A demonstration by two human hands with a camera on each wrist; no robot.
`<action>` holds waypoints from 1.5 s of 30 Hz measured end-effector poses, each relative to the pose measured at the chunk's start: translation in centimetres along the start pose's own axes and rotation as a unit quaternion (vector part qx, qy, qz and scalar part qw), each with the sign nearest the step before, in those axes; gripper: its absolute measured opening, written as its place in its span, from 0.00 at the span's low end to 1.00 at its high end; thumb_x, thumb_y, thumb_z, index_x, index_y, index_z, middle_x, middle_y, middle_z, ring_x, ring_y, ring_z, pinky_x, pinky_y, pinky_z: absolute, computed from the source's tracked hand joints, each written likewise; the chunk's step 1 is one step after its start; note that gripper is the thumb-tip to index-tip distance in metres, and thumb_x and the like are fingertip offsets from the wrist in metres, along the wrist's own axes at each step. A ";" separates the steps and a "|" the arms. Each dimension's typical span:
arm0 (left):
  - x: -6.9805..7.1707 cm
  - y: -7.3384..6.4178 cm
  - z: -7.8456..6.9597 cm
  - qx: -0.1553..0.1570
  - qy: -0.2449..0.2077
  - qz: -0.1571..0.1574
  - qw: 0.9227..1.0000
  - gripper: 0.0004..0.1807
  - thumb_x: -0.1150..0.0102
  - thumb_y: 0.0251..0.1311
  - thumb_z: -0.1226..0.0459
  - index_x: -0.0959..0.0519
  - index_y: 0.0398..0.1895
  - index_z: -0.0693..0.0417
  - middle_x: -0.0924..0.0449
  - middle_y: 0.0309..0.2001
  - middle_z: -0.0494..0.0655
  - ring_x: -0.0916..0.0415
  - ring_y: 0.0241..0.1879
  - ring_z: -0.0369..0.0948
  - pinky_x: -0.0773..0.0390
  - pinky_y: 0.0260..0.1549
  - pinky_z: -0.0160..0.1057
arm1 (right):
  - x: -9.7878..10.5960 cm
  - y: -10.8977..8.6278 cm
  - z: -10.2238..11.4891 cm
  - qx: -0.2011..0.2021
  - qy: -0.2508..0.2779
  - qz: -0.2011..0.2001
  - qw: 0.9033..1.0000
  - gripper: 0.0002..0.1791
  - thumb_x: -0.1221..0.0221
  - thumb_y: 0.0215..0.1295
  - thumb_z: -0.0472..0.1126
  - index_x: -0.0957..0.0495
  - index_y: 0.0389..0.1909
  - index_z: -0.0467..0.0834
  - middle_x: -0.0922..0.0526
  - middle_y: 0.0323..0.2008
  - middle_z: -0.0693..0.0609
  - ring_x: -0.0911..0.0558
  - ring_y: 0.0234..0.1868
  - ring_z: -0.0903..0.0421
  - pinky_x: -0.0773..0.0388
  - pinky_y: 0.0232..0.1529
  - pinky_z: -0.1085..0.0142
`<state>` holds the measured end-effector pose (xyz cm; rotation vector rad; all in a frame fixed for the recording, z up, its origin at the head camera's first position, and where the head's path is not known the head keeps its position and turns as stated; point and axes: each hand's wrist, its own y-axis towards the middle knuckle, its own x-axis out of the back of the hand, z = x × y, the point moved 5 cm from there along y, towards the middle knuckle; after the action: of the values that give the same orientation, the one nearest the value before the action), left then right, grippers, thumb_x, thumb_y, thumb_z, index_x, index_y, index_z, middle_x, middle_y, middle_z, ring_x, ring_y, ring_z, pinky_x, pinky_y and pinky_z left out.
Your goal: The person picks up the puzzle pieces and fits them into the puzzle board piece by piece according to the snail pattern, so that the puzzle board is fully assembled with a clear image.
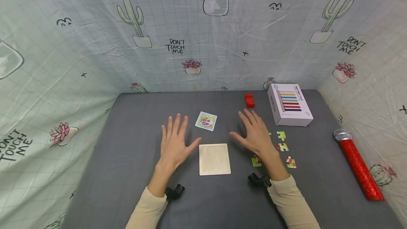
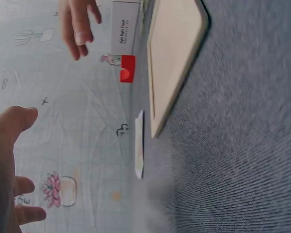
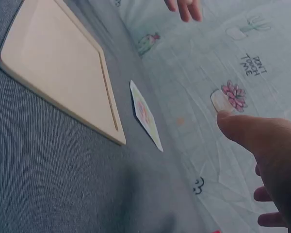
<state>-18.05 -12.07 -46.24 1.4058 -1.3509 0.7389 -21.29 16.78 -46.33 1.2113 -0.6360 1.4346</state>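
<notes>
My left hand (image 1: 174, 147) hovers over the table with fingers spread, left of a square wooden puzzle tray (image 1: 214, 159); it holds nothing. On the other side of the tray, my right hand (image 1: 257, 135) is likewise raised, fingers extended and nothing in its grasp. In both wrist views the hands are up off the grey cloth, and the tray (image 2: 177, 43) shows a shallow raised rim. Behind the tray lies a small square picture card (image 1: 206, 121) with a colourful print. Puzzle pieces (image 1: 290, 162) lie around the right forearm, one partly hidden behind the right hand.
A red block with a curved notch (image 1: 249, 101) stands near the back edge. Right of it is a white box (image 1: 290, 105) printed with coloured bead rows. A red glittery microphone (image 1: 360, 167) lies along the right edge. Printed fabric (image 1: 197, 24) hangs behind the table.
</notes>
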 end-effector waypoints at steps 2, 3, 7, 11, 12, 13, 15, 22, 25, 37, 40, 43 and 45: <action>0.3 -0.4 -0.1 0.003 -0.013 -0.002 1.000 0.51 0.48 0.60 0.31 0.47 0.80 0.47 0.53 0.81 0.52 0.63 0.81 0.55 0.54 0.77 0.67 | 0.2 -0.1 -0.3 0.003 0.004 -0.003 1.000 0.49 0.37 0.60 0.66 0.40 0.76 0.46 0.38 0.75 0.41 0.42 0.77 0.37 0.42 0.74 0.35; 0.4 -0.6 -0.2 0.004 -0.023 -0.005 1.000 0.51 0.47 0.61 0.32 0.46 0.80 0.48 0.52 0.81 0.52 0.61 0.81 0.55 0.53 0.77 0.66 | 0.2 -0.1 -0.4 0.004 0.006 -0.003 1.000 0.49 0.37 0.60 0.66 0.39 0.76 0.46 0.37 0.75 0.41 0.41 0.76 0.37 0.40 0.73 0.35; 0.7 -1.4 -0.7 0.003 -0.070 -0.015 0.997 0.48 0.42 0.61 0.36 0.41 0.78 0.51 0.45 0.79 0.53 0.53 0.80 0.54 0.47 0.76 0.63 | 0.2 -0.1 -0.8 0.009 0.008 0.006 1.000 0.47 0.37 0.61 0.65 0.38 0.75 0.45 0.34 0.72 0.40 0.36 0.72 0.38 0.36 0.70 0.36; 0.6 -2.3 -1.4 -0.002 -0.097 -0.018 0.995 0.46 0.40 0.60 0.39 0.37 0.76 0.54 0.40 0.77 0.54 0.46 0.78 0.54 0.42 0.75 0.62 | 0.0 -0.1 -1.5 0.004 0.017 0.016 1.000 0.45 0.37 0.62 0.63 0.36 0.74 0.43 0.32 0.70 0.39 0.34 0.69 0.37 0.34 0.67 0.36; 0.6 -2.5 -1.6 -0.004 -0.100 -0.017 0.995 0.46 0.39 0.60 0.39 0.37 0.76 0.55 0.39 0.76 0.54 0.45 0.78 0.54 0.41 0.75 0.61 | -0.1 -0.2 -1.7 0.002 0.020 0.017 1.000 0.45 0.36 0.62 0.62 0.36 0.74 0.43 0.32 0.69 0.39 0.33 0.68 0.37 0.33 0.66 0.36; 0.6 -2.8 -1.7 -0.006 -0.105 -0.018 0.994 0.46 0.38 0.60 0.40 0.36 0.75 0.56 0.38 0.76 0.55 0.44 0.77 0.54 0.40 0.74 0.61 | -0.1 -0.2 -1.9 0.000 0.021 0.017 1.000 0.44 0.36 0.62 0.61 0.35 0.73 0.42 0.31 0.69 0.38 0.33 0.68 0.37 0.33 0.65 0.36; 0.4 -3.2 -2.0 -0.008 -0.114 -0.018 0.993 0.46 0.37 0.59 0.41 0.35 0.74 0.57 0.37 0.75 0.55 0.43 0.77 0.55 0.38 0.74 0.61 | -0.2 -0.1 -2.3 -0.004 0.024 0.019 1.000 0.43 0.36 0.62 0.59 0.34 0.73 0.42 0.30 0.68 0.38 0.32 0.66 0.36 0.32 0.63 0.36; -0.6 -4.6 -2.5 -0.020 -0.126 -0.010 0.992 0.42 0.35 0.60 0.44 0.32 0.72 0.58 0.33 0.73 0.56 0.36 0.73 0.56 0.33 0.71 0.60 | -0.5 0.1 -3.9 -0.013 0.033 0.032 0.999 0.38 0.38 0.65 0.57 0.32 0.70 0.40 0.27 0.64 0.37 0.31 0.63 0.36 0.32 0.61 0.37; -1.3 -5.1 -2.5 -0.016 -0.133 0.005 0.991 0.41 0.35 0.60 0.45 0.31 0.71 0.57 0.32 0.72 0.55 0.34 0.72 0.54 0.32 0.70 0.58 | -0.7 0.2 -4.6 -0.016 0.040 0.035 0.998 0.36 0.38 0.65 0.54 0.30 0.69 0.39 0.27 0.63 0.36 0.30 0.62 0.36 0.32 0.62 0.37; -3.7 -6.3 -2.6 -0.014 -0.154 0.085 0.984 0.42 0.33 0.58 0.46 0.31 0.71 0.59 0.32 0.72 0.55 0.33 0.72 0.54 0.30 0.70 0.56 | -1.3 -0.3 -6.9 -0.025 0.035 0.044 0.998 0.28 0.37 0.65 0.48 0.24 0.61 0.36 0.23 0.58 0.36 0.28 0.58 0.36 0.31 0.58 0.38; -4.0 -6.5 -2.6 -0.031 -0.137 0.092 0.986 0.45 0.30 0.55 0.45 0.31 0.70 0.62 0.31 0.71 0.58 0.35 0.73 0.56 0.33 0.72 0.57 | -1.5 -0.4 -7.1 -0.027 0.033 0.052 0.998 0.27 0.36 0.65 0.47 0.23 0.61 0.37 0.24 0.57 0.36 0.29 0.58 0.36 0.31 0.58 0.38; -4.2 -6.6 -2.6 -0.048 -0.121 0.098 0.987 0.48 0.26 0.51 0.44 0.30 0.69 0.64 0.30 0.70 0.60 0.36 0.73 0.57 0.36 0.73 0.57 | -1.6 -0.4 -7.2 -0.028 0.026 0.060 0.997 0.27 0.36 0.65 0.47 0.22 0.60 0.37 0.24 0.56 0.36 0.29 0.57 0.36 0.31 0.57 0.39; -4.3 -6.7 -2.5 -0.056 -0.116 0.101 0.986 0.48 0.25 0.49 0.44 0.29 0.69 0.64 0.29 0.70 0.60 0.37 0.73 0.57 0.36 0.73 0.58 | -1.6 -0.4 -7.3 -0.028 0.019 0.065 0.997 0.25 0.36 0.66 0.48 0.21 0.59 0.38 0.24 0.54 0.36 0.29 0.56 0.37 0.31 0.56 0.39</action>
<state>-11.85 -9.16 -51.03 1.3080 -1.7101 0.6333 -23.53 22.67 -50.33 1.1126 -0.7345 1.5339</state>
